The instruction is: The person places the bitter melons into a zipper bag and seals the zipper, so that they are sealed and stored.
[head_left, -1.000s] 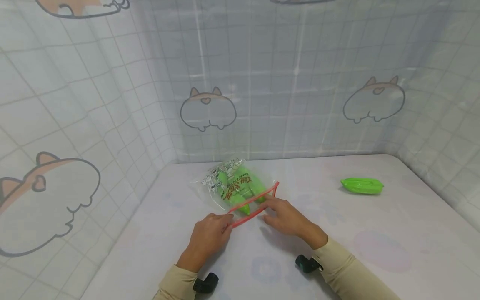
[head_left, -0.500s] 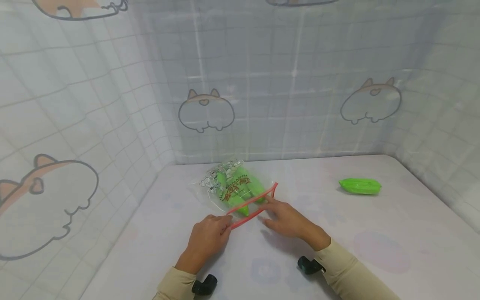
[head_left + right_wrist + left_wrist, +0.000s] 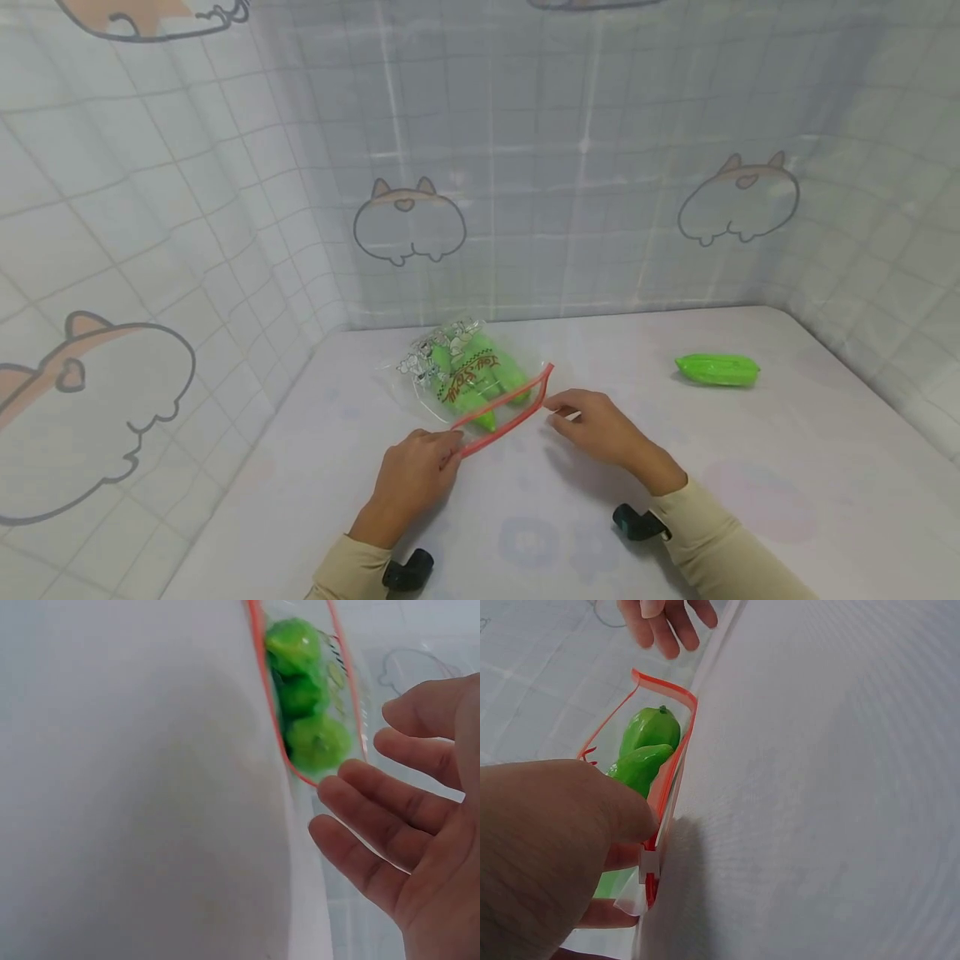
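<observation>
A clear zip bag (image 3: 517, 419) with red zip edges and dark red lettering lies on the table, its mouth spread toward me. Inside rest several long green vegetable-shaped things (image 3: 650, 733), glossy and tapered; their exact kind is unclear. With thumb and fingers, my left hand (image 3: 416, 471) pinches the left end of the mouth, close to a pale slider (image 3: 649, 862) in the left wrist view. My right hand (image 3: 600, 425) is just off the mouth's right end, fingers loosely bent and spread, holding nothing (image 3: 390, 817).
Another ridged green vegetable-shaped thing (image 3: 717, 370) lies at the table's back right. White gridded curtains (image 3: 525, 208) with cartoon prints hang behind the table (image 3: 540, 508) and along both sides.
My right hand has let go of the bag's mouth and drawn away to the right. The left hand keeps its pinch, and the mouth stays apart.
</observation>
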### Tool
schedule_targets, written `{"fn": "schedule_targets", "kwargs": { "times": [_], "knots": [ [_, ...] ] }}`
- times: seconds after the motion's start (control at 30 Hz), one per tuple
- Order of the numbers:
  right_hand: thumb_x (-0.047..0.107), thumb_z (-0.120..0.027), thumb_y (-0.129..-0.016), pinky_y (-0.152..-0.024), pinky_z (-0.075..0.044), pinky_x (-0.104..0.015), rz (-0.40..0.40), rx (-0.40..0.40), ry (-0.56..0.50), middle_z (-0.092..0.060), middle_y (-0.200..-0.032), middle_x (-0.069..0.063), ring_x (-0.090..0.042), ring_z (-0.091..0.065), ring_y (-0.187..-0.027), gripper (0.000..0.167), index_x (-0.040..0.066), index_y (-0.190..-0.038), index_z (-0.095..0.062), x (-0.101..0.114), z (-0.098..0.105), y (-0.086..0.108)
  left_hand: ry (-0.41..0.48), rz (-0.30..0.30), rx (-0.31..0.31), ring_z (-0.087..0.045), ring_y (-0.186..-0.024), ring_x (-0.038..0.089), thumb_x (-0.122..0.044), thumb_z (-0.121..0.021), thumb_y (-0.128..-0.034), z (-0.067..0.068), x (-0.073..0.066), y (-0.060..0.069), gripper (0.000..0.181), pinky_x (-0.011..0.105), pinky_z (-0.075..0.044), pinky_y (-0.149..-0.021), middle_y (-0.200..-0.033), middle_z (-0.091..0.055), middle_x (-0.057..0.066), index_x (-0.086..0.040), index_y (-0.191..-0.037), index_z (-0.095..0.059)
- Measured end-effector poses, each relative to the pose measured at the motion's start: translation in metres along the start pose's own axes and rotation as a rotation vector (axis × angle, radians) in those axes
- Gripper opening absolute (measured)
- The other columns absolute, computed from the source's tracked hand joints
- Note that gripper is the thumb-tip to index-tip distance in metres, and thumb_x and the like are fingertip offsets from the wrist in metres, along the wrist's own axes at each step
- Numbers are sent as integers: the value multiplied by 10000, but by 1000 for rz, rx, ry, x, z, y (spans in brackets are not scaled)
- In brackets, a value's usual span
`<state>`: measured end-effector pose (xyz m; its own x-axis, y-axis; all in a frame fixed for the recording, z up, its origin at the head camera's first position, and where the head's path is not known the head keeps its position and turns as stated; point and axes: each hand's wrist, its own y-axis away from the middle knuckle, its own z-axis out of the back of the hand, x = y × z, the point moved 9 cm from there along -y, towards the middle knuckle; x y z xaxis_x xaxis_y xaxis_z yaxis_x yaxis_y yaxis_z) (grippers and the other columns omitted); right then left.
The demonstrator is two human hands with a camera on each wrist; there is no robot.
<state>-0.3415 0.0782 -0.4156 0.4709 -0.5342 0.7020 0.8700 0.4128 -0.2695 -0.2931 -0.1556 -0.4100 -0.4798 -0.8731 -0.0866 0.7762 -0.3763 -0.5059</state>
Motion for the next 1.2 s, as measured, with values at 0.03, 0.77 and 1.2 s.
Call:
{"fn": "schedule_targets", "kwargs": {
  "times": [0.03,0.77,1.2],
  "knots": [
    [103,-644,-963,-872,-534,-383,-9,-3,-6,-691,-1194,-77,-176,-647,-1033,264,40,-1214,-697,-2,3,1,2,4,5,-539,-653,140,-135,-729,-837,0,1,0,257,294,-339,-449,-628,-489,-157,-262,-723,-537],
    [183,-643,-985,-840,-545,-441,-127,-110,55,-713,-1148,-102,-272,-666,-1033,301,43,-1249,-680,-46,61,19,9,9,8,-598,-716,142,-138,-740,-839,0,1,1,107,292,-417,-488,-811,-684,-130,-238,-867,-715],
    [235,-612,-1009,-852,-526,-493,-142,-182,104,-708,-1162,-133,-330,-636,-1091,330,25,-1259,-666,-63,90,30,8,29,33,-627,-764,143,-161,-729,-857,-2,4,1,114,296,-439,-510,-879,-721,-115,-230,-944,-756]
  ]
}}
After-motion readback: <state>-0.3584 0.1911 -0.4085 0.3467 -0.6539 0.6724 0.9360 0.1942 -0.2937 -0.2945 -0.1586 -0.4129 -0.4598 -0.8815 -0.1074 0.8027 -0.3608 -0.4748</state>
